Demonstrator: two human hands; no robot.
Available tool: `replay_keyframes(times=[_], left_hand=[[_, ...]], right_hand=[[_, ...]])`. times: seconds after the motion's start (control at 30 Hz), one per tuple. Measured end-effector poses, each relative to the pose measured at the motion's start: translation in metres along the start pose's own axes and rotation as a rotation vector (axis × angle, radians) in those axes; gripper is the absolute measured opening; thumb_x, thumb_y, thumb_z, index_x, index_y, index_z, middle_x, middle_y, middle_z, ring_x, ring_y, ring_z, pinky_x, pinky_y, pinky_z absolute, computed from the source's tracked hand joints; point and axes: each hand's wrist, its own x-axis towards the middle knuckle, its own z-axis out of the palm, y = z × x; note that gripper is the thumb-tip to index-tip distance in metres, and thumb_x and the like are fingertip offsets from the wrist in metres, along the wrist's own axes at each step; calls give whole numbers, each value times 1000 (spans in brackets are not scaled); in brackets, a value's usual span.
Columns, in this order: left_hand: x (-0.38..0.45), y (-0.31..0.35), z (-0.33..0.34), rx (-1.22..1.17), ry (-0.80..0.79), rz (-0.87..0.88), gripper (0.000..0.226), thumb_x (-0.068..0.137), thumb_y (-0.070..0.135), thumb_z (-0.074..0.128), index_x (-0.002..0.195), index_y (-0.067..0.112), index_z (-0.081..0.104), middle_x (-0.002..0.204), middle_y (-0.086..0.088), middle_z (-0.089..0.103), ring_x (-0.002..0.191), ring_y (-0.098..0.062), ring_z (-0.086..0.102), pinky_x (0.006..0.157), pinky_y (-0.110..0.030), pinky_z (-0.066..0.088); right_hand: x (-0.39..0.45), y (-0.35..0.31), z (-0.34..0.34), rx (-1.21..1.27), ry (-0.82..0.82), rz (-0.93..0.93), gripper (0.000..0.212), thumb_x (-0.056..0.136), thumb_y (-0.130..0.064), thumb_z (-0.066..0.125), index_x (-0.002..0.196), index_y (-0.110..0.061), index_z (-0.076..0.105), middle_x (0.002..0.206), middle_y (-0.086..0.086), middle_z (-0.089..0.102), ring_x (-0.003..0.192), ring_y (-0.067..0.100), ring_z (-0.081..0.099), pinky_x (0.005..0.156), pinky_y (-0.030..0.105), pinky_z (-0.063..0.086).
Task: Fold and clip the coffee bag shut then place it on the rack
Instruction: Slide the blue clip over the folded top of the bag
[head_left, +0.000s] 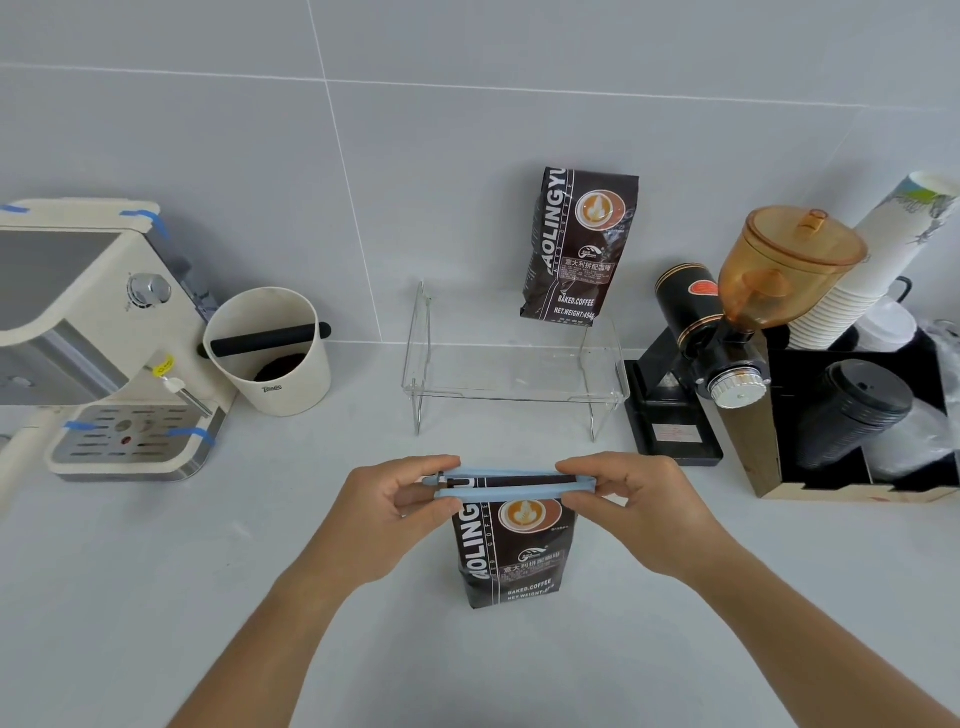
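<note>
head cam | looks forward-down | near counter (156, 597) | faces tiled wall (467, 130)

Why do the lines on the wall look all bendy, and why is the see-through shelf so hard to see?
Head view: the wide lens curves the wall's tile lines and stretches the edges, like the paper cups. Head view: soft, even light, faint shadows; the clear rack shows mainly by its bright edges. The hands and coffee bag look sharp.

— What do I see around the work area?
— A pale grey tiled wall (467, 104) with thin white joints at 12 o'clock. Below it, a plain light grey countertop (156, 571) runs toward 6 o'clock, evenly lit.
</note>
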Motion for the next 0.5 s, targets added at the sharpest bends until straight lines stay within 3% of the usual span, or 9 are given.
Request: replay_keyframes(times=[0.1,0.23,0.37,0.5], left_hand=[[-2,-1,0,-9,8,-12,39,77,-1,74,103,28,71,100,8,77,91,-10,73,78,-14,54],[-3,0,-1,11,27,10,37,76,1,75,97,32,72,100,16,75,90,-8,73,79,-13,53],[-2,1,-3,110,33,47,36,76,7,77,96,36,70,100,22,73,89,-4,72,84,-17,55],[-3,4,-5,189,16,64,37,78,11,76,97,42,68,101,26,71,90,-1,72,86,-18,54]], right_hand=[[1,0,1,-49,-33,16,30,77,-22,76,105,-31,72,94,-20,70,86,9,68,77,23,59],[3,-2,0,-59,-50,12,31,78,-22,75,107,-29,72,93,-20,69,88,10,68,78,22,58],[3,-1,1,-65,-34,7,28,78,-21,76,104,-29,73,90,-27,66,84,7,68,66,11,53],[1,-1,3,-52,-8,9,26,79,-20,74,103,-28,73,90,-28,65,87,4,66,63,11,54]])
